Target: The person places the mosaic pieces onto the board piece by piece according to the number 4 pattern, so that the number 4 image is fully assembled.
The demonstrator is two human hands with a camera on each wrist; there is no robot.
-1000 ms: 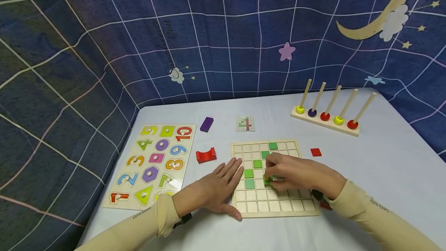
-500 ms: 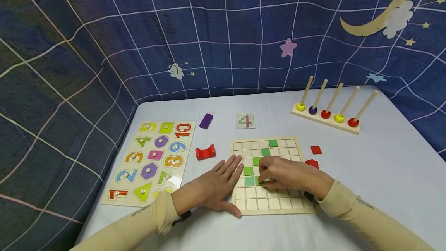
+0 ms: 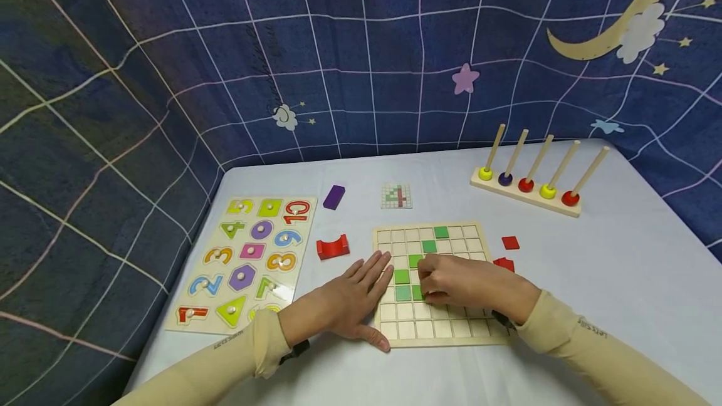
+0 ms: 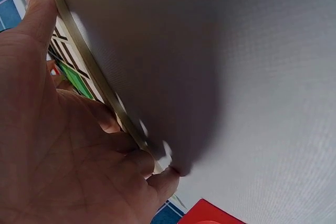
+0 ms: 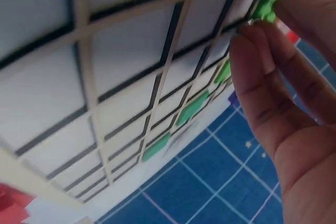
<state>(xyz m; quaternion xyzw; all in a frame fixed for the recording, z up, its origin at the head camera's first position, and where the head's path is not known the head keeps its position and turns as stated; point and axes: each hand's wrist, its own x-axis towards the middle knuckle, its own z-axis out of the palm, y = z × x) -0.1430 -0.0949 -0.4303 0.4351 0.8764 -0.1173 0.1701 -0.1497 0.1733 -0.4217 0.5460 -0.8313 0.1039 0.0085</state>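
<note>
A wooden grid board (image 3: 445, 331) lies on the white table, with several green tiles (image 3: 430, 245) set in a diagonal running down to the left. My right hand (image 3: 427, 285) rests on the board's middle, its curled fingers pinching a green tile (image 3: 418, 293) at the cell right of the lowest green one. In the right wrist view that green tile (image 5: 268, 1) shows between my fingertips (image 5: 252, 45) above the grid board (image 5: 105, 77). My left hand (image 3: 361, 296) lies flat with straight fingers against the board's left edge (image 4: 94, 72).
A number puzzle board (image 3: 248, 262) lies at the left, with a red arch block (image 3: 333, 247) and a purple block (image 3: 334, 197) near it. A pattern card (image 3: 397, 195) sits behind the grid. Two red tiles (image 3: 510, 242) lie to its right, and a peg rack (image 3: 530, 193) stands at the back right.
My right hand has slid left across the board with the green tile, down to the cell beside the lowest green one. The left hand has stayed put.
</note>
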